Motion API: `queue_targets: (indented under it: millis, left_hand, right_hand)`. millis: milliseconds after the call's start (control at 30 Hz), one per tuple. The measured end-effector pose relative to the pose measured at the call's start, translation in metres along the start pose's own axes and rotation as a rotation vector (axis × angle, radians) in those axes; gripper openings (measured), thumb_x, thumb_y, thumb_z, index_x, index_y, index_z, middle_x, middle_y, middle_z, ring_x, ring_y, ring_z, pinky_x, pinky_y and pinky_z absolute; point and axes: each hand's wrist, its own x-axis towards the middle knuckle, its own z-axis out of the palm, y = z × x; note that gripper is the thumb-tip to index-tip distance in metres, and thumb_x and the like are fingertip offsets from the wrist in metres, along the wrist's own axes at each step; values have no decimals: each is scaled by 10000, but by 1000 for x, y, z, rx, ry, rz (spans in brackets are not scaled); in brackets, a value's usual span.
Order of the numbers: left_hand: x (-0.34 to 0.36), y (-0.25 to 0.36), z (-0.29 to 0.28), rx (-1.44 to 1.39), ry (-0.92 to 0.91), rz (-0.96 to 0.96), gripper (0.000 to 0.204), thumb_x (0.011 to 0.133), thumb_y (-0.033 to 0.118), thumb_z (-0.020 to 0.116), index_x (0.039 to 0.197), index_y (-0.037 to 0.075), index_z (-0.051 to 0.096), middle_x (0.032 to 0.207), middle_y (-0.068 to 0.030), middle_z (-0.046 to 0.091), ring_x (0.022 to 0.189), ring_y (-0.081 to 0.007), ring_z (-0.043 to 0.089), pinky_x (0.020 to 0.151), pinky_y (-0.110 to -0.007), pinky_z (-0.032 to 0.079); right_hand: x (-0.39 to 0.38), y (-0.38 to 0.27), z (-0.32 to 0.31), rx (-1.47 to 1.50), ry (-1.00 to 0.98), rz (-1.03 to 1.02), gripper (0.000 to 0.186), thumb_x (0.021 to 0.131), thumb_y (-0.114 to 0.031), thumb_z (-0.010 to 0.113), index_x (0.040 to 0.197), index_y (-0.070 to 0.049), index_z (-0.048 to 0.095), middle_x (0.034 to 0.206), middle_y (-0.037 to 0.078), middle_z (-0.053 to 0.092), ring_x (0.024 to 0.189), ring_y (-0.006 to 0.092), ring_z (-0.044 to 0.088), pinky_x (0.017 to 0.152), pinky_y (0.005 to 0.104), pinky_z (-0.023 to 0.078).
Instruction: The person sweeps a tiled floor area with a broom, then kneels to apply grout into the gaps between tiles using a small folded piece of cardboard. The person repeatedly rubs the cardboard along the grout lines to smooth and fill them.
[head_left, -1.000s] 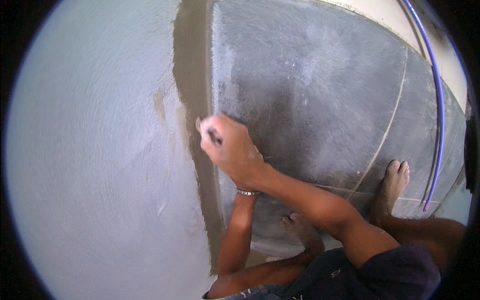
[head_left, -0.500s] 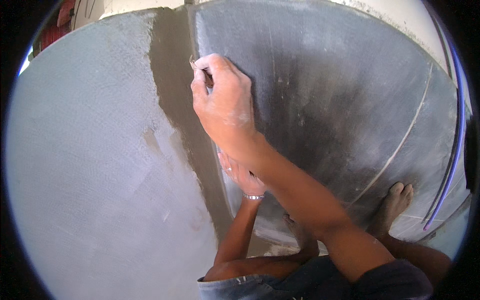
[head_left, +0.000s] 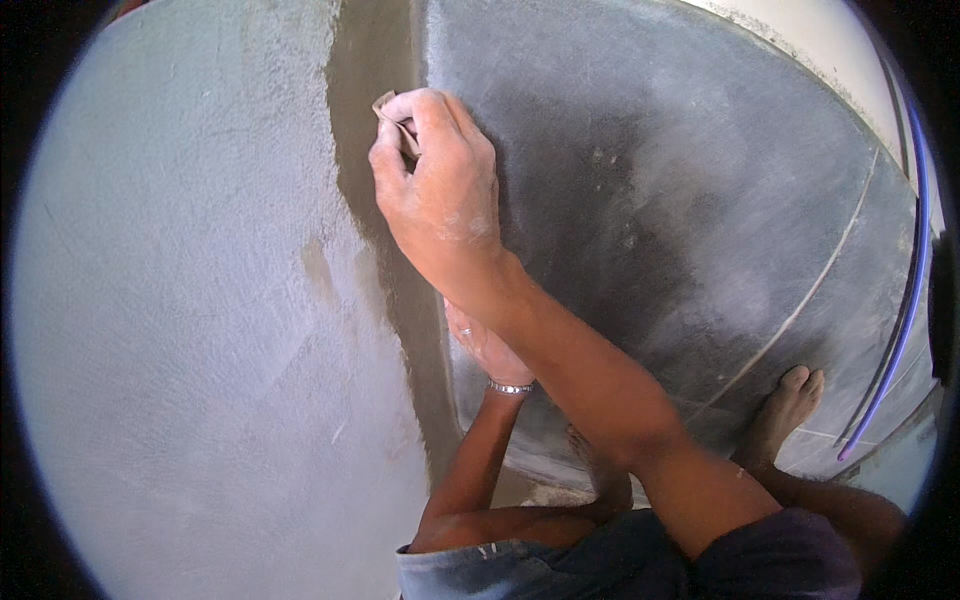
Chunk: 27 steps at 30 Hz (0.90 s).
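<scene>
My right hand (head_left: 438, 165), dusty white, is closed in a pinch on a small folded tan sheet that looks like sandpaper (head_left: 384, 104). It is over a brown band (head_left: 372, 50) running between a light grey plastered surface (head_left: 190, 270) and a darker grey floor (head_left: 680, 170). Beneath my right forearm, my left hand (head_left: 485, 345) lies along the right side of the band with its visible fingers stretched out. A ring and a metal wristband (head_left: 510, 388) are on that arm. The forearm hides part of the left hand.
My bare foot (head_left: 785, 410) is on the dark floor at the lower right, with the other foot partly hidden behind my right arm. A blue-purple hose or cable (head_left: 912, 300) curves along the right edge. A pale line (head_left: 810, 285) crosses the floor.
My right hand has shifted left across the brown band, and more of the folded sheet shows. My left hand stays near the same place. The whole view has tilted slightly.
</scene>
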Motion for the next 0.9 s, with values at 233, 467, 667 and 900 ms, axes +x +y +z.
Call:
queue_targets:
  millis: [233, 467, 667, 900]
  left_hand:
    - [8, 10, -1, -22, -23, -100, 606, 926, 417, 575, 1382, 25, 508, 1457, -190, 477, 1412, -444, 350, 1138, -629, 205]
    - [19, 15, -9, 66, -103, -45, 489, 989, 344, 483, 1347, 16, 537, 1475, -193, 474, 1436, -437, 348, 1139, -620, 216]
    - [28, 26, -10, 38, -44, -72, 486, 1003, 346, 455, 1317, 1, 590, 1472, -193, 494, 1421, -431, 371, 1142, -598, 223]
    - [27, 26, -11, 37, -36, -65, 495, 1013, 349, 443, 1348, 9, 572, 1488, -191, 481, 1418, -432, 376, 1141, -601, 222]
  right_hand:
    - [12, -5, 1, -8, -17, -92, 119, 867, 5, 659, 959, -21, 587, 863, 137, 582, 705, 267, 599, 668, 378, 490]
    - [27, -3, 9, 44, -69, -258, 120, 875, 18, 624, 979, -14, 573, 903, 172, 573, 813, 333, 598, 742, 400, 486]
    - [71, -14, 6, 92, 4, -97, 86, 898, 10, 566, 980, 19, 544, 975, 222, 566, 916, 423, 581, 815, 470, 479]
    - [63, -6, 9, -18, -13, -80, 101, 915, 13, 556, 1015, 5, 564, 963, 212, 615, 906, 406, 606, 807, 467, 492]
